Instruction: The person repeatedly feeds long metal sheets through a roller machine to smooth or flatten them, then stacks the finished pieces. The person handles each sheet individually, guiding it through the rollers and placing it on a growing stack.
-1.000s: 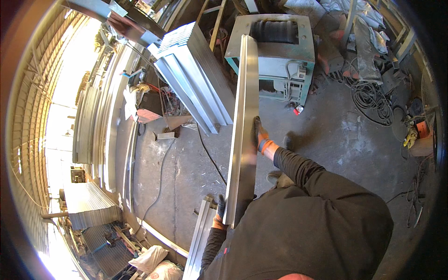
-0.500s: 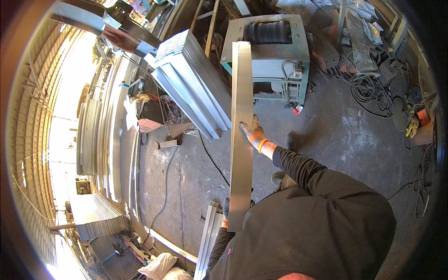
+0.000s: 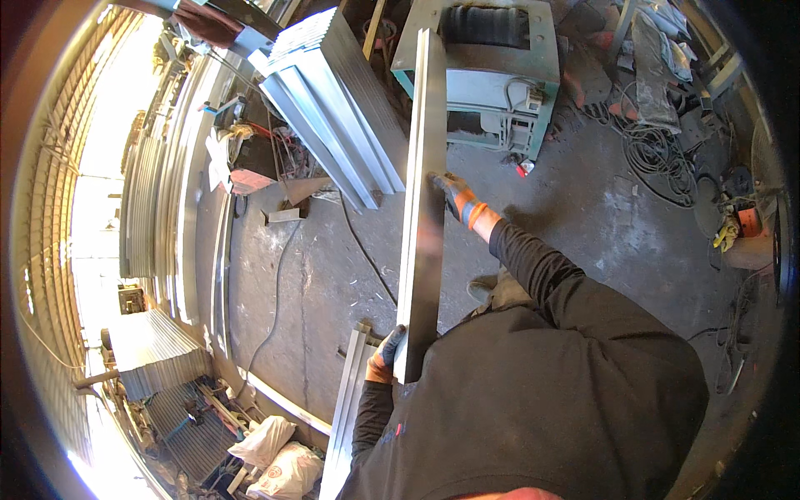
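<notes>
A long, shiny folded sheet-metal channel [image 3: 427, 192] is held in front of me, its near end by my body and its far end reaching toward the machine. My right hand [image 3: 461, 200], in a grey and orange glove, is closed on its right side about midway along. Near the close end my left hand [image 3: 386, 354], gloved too, grips the left side; some of its fingers are hidden behind the metal. Just left of my left forearm stands or lies another metal channel [image 3: 348, 400]. Ahead to the left is a stack of similar channels [image 3: 354, 117].
A green and grey machine [image 3: 542, 92] with a dark roller stands ahead. Black cable coils [image 3: 658, 167] lie at the right. A cable [image 3: 282, 308] crosses the concrete floor on the left. Corrugated sheets [image 3: 167, 350], long metal lengths [image 3: 171, 192] and white sacks [image 3: 287, 471] line the left side.
The channel has turned about its length, so its folded edge now shows on the left. My left hand has come into fuller view. The surroundings have shifted up and left slightly.
</notes>
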`<state>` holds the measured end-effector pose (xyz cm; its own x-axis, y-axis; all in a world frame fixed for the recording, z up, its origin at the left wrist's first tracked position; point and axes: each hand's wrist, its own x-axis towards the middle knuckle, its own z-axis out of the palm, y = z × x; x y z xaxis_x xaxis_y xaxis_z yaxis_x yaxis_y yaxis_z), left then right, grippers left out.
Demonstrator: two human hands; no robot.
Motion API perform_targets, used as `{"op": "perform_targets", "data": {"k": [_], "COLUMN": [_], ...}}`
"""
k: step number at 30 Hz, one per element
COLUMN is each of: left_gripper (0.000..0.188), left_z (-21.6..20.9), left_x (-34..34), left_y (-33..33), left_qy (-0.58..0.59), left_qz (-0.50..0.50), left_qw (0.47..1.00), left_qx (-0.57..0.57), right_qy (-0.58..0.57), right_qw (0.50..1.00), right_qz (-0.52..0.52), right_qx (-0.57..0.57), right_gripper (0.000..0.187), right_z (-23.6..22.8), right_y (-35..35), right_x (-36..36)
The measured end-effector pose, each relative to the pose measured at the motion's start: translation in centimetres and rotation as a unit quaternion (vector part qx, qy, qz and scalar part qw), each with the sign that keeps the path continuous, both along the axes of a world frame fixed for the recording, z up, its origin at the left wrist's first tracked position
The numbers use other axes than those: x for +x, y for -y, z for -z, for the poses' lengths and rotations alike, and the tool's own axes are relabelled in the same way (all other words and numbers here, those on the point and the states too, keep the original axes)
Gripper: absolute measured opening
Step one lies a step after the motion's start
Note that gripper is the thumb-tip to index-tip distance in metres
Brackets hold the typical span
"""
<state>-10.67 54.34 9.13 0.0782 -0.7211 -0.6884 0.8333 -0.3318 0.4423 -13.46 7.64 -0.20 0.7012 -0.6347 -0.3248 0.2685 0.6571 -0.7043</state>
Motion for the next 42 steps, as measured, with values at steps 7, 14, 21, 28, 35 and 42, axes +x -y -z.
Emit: {"op": "perform_targets", "data": {"k": [7,14,21,28,35,42], "left_gripper": [0.095,0.098,0.047,0.068,0.077,0.062], "left_z": [0.2,-2.4,1.4,2.1,5.6,12.2], "left_x": [-2.2,-3.4,-2.0,3.0,6.6,12.1], "left_y": [1.7,2.7,4.3,23.1,51.7,76.5], "left_qy": [0.456,0.471,0.491,0.622,0.555,0.691], "left_qz": [0.211,0.126,0.175,0.186,0.228,0.262], "left_qw": [0.863,0.851,0.843,0.741,0.790,0.673], "left_qx": [0.048,0.194,0.129,0.170,0.130,-0.046], "right_qy": [-0.100,-0.047,0.063,-0.411,-0.593,-0.639], "right_qw": [0.991,0.992,0.987,0.701,0.485,0.405], "right_qz": [0.060,0.033,0.051,0.177,0.029,0.013], "right_qx": [-0.059,0.114,0.136,-0.556,-0.643,-0.654], "right_gripper": [0.069,0.038,0.039,0.088,0.087,0.074], "right_z": [-3.0,0.5,1.8,-0.4,-1.9,1.1], "right_y": [-1.8,-1.9,0.5,19.4,45.6,70.7], "right_x": [-0.3,-1.6,-2.0,3.3,11.7,15.6]}}
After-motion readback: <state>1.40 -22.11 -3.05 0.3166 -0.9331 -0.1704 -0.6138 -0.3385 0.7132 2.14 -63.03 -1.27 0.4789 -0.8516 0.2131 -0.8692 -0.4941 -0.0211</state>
